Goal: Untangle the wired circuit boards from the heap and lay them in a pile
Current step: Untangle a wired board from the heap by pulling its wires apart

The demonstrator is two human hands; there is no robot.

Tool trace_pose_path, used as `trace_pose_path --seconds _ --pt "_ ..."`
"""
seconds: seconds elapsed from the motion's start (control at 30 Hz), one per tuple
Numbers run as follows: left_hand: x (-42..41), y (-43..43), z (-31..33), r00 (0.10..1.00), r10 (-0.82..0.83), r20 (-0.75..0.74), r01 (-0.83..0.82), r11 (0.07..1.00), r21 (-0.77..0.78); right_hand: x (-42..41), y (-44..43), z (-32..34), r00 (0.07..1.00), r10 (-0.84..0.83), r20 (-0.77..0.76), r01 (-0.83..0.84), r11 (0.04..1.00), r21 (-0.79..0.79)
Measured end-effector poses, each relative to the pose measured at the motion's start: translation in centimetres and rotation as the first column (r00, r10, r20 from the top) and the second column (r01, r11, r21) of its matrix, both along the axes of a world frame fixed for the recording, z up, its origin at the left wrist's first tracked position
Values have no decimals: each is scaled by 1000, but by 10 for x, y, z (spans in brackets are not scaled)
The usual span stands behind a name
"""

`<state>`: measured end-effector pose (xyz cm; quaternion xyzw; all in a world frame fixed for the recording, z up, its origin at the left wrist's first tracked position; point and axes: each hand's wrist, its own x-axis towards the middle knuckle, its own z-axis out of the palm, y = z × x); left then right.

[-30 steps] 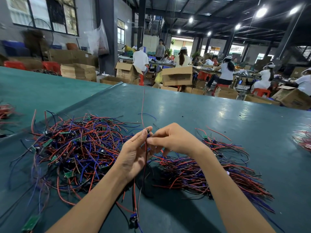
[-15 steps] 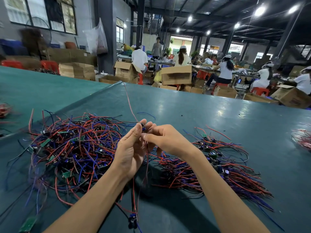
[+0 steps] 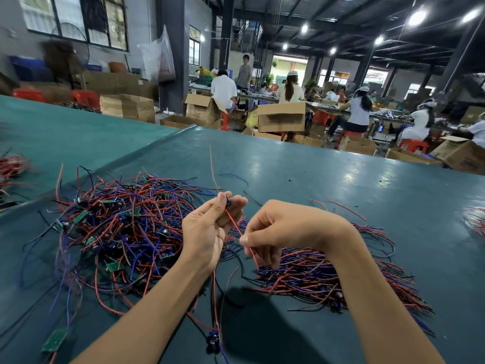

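"Red plastic-coated wire, is that what the worker holds?"

"Yes. The left hand, palm turned up, pinches a small dark component with a blue part at its fingertips; whether it is a board is too small to tell. The red lead runs from it toward five o'clock into the right hand, whose thumb and forefinger clamp it. Both hands hover above the teal-covered worktable."

"And the stock?"

"The tangled heap of red, blue and black wires and green circuit boards lies at nine o'clock of the hands. The straightened pile of wired boards lies at four o'clock, beneath the right wrist. A dark-blue part on trailing wires shows at six o'clock, a loose green rectangular board at seven."

"Background?"

"Brown cardboard cartons and seated workers in white tops at twelve o'clock, across the factory floor."
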<state>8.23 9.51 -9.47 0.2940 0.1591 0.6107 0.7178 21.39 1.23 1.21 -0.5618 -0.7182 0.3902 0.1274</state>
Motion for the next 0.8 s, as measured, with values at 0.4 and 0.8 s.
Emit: trace_pose_path --seconds 0.4,0.8 --pt "4 -1 0 1000 -10 13 11 998 -62 19 -19 18 1000 23 17 -19 984 -179" --pt "4 -6 6 959 -283 19 284 956 -78 39 8 7 926 -356 -127 377 845 378"
